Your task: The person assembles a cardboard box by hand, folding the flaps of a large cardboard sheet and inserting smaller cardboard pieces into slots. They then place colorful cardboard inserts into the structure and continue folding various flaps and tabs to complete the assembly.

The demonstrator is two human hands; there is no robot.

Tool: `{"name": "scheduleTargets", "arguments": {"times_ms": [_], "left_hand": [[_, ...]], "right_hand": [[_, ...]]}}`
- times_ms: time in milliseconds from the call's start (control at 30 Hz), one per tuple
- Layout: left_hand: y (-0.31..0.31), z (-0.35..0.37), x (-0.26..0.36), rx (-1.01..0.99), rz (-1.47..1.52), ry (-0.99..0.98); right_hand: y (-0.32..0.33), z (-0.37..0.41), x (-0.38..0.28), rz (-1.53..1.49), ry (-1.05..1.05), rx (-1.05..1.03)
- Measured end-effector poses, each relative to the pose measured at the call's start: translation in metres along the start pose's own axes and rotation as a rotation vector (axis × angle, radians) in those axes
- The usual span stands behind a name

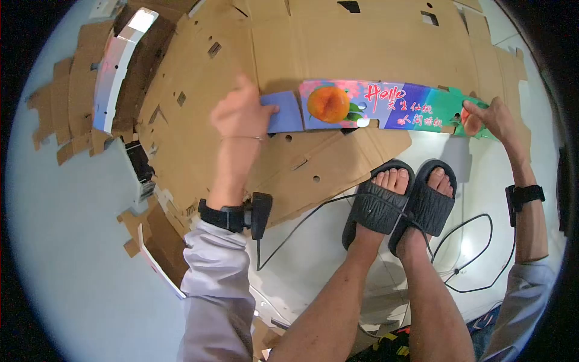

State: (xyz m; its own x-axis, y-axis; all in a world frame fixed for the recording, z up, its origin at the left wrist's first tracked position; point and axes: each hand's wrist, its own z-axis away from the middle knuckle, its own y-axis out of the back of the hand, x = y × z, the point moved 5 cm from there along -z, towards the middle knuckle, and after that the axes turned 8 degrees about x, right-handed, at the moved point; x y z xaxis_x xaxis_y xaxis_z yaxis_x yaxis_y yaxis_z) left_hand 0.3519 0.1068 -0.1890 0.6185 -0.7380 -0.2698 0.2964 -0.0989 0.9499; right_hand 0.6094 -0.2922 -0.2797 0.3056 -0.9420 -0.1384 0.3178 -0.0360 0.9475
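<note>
A long printed cardboard strip (386, 108) stretches between my hands, with a peach picture, red "Hello" lettering and a plain blue end at the left. My left hand (241, 111) grips that blue end, its thumb on the front face; the hand is slightly blurred. At the green end, my right hand (490, 117) pinches the strip with the thumb on top. Beneath the strip lies a large flat brown cardboard sheet (313, 48) with small cut-out holes. Both wrists carry black straps with devices.
Black slippers (377, 208) on my feet stand on the white floor below the strip. A black cable (313, 211) loops across the legs and floor. At the left are an upright printed cardboard piece (114, 72), brown cardboard scraps (87, 90) and a folded piece (160, 241).
</note>
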Motion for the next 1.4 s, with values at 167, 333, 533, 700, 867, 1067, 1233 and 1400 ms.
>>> {"name": "scheduleTargets", "arguments": {"times_ms": [167, 333, 533, 700, 867, 1067, 1233, 1400], "left_hand": [[-0.008, 0.0, 0.035, -0.009, -0.011, -0.052], [-0.048, -0.013, -0.013, -0.293, 1.043, 0.103], [-0.071, -0.015, -0.038, -0.17, 1.043, 0.116], [-0.065, -0.011, -0.028, -0.188, 1.02, 0.192], [-0.074, -0.016, -0.031, -0.418, 1.013, 0.211], [-0.038, -0.004, -0.016, -0.315, 1.017, 0.269], [-0.054, 0.001, -0.016, -0.235, 1.181, 0.312], [-0.077, 0.003, -0.031, -0.082, 1.061, 0.341]], "right_hand": [[0.003, -0.002, -0.006, 0.014, -0.056, -0.127], [0.004, 0.002, -0.005, 0.006, -0.034, -0.065], [0.005, 0.002, -0.004, -0.018, -0.039, -0.02], [0.001, 0.001, -0.003, -0.027, -0.034, -0.066], [-0.001, 0.001, 0.001, -0.025, -0.036, -0.019], [0.002, 0.001, -0.003, 0.019, -0.104, -0.128], [0.001, 0.003, 0.001, 0.032, 0.0, 0.06], [-0.023, 0.002, 0.019, -0.17, 0.076, 0.106]]}}
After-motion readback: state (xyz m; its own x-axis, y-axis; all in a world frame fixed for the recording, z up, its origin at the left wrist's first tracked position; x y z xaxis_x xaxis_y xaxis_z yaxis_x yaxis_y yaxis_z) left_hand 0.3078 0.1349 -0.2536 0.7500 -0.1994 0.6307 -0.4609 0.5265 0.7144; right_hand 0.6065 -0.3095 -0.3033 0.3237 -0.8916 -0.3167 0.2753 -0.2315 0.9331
